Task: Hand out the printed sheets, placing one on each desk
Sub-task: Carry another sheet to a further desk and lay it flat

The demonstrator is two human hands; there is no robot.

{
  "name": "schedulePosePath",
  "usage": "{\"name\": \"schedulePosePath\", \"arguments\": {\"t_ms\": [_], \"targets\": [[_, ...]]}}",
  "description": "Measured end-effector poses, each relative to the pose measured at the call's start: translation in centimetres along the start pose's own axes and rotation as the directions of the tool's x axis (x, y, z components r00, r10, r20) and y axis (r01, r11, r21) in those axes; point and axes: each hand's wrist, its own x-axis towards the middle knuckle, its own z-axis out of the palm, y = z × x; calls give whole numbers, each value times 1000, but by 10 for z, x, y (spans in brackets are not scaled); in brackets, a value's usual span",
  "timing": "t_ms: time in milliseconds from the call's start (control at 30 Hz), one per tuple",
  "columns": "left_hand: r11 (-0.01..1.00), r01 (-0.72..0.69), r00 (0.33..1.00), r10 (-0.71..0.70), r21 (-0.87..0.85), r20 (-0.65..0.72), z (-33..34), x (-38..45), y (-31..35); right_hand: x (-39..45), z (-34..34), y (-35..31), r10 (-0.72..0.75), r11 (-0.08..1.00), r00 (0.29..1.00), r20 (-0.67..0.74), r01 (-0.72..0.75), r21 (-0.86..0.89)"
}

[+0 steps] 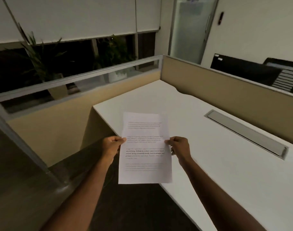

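I hold white printed sheets (145, 147) with blocks of text in front of me, over the near left edge of a white desk (217, 147). My left hand (111, 147) pinches the left edge of the paper between thumb and fingers. My right hand (178, 146) pinches the right edge at the same height. The far part of the paper lies over the desktop and the near part hangs past the desk's edge above the dark floor. How many sheets are in the stack I cannot tell.
Beige cubicle partitions (226, 90) with a glass strip close the desk at the back and right. A grey cable slot (246, 133) is set in the desktop. Plants (40, 60) stand behind the left partition. A dark monitor (242, 70) shows beyond the right partition.
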Motion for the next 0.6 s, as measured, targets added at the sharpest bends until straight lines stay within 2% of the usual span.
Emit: {"name": "schedulePosePath", "arguments": {"t_ms": [300,467,600], "targets": [[996,-54,951,31,67,307,129,111,27,79,-64,20,57,998,955,-293,-43,54],[990,-82,916,30,113,401,186,138,38,96,-94,36,101,995,921,-376,-92,43],[979,-119,872,24,165,488,238,161,45,110,-116,48,150,989,864,-481,-129,76]]}}
